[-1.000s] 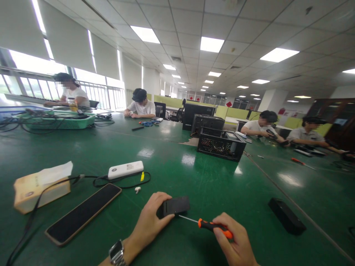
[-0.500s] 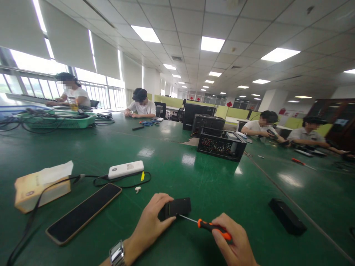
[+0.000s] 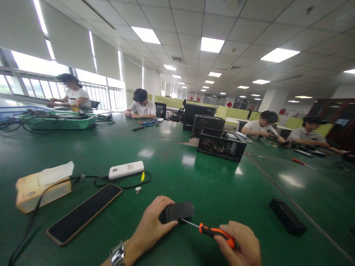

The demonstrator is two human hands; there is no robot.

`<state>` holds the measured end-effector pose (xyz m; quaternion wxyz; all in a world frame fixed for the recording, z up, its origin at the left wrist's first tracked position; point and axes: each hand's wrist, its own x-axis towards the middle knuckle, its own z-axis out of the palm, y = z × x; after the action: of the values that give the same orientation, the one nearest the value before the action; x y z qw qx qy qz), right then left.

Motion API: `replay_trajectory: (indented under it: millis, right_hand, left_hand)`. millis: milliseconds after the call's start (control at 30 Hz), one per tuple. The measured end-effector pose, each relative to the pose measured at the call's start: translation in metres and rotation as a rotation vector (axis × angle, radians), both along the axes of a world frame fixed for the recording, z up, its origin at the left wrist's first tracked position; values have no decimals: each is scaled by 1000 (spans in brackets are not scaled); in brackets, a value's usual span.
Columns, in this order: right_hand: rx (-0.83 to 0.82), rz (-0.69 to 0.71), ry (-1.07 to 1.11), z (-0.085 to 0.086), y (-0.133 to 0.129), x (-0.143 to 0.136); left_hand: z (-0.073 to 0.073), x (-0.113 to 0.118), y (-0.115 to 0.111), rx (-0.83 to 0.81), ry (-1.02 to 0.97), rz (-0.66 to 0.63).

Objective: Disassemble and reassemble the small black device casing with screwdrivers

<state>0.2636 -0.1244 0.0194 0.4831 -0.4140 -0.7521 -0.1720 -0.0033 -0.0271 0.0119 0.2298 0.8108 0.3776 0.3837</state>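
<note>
Office with ceiling panels (image 3: 212, 44), cubicles (image 3: 173, 101)

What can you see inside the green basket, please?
Tangled dark cables lie in the green basket, some trailing over its rim. Whatever is beneath them is covered and cannot be seen.

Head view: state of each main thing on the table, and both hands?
Black block: gripped
Screwdriver: tip at the block
Left hand: closed on the block
Right hand: closed on the handle
Phone: face up, screen dark
Tissue pack: open, tissue sticking out
White device: lying flat
Green basket: loaded with cables
Computer case: open, insides showing
</note>
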Motion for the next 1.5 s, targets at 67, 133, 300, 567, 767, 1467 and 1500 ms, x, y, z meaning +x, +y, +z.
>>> replay_trajectory:
  millis: [67, 133, 300, 567, 767, 1467, 1500]
  right_hand:
    - [8, -5, 0, 2, 1, -2]
    - [-17, 59, -9, 7, 2, -3]
    - [-40, 120, -36, 17, 2, -3]
    - [-189, -24, 61, 4, 18, 20]
    - [-658, -299, 61, -27, 45, 62]
    - [-1171, 53, -218, 15, -11, 32]
    - [-1172, 52, -219, 15, -12, 30]
  left_hand:
    - [0, 0, 0, -5, 2, -4]
    - [-1, -1, 1, -8, 6, -5]
    - [-2, -2, 1, -15, 12, -6]
    - [-4, -1, 5, -64, 24, 40]
    - [-5, -3, 9, -109, 60, 79]
    - [-14, -4, 13, -52, 87, 104]
    - [-13, -4, 12, -45, 88, 102]
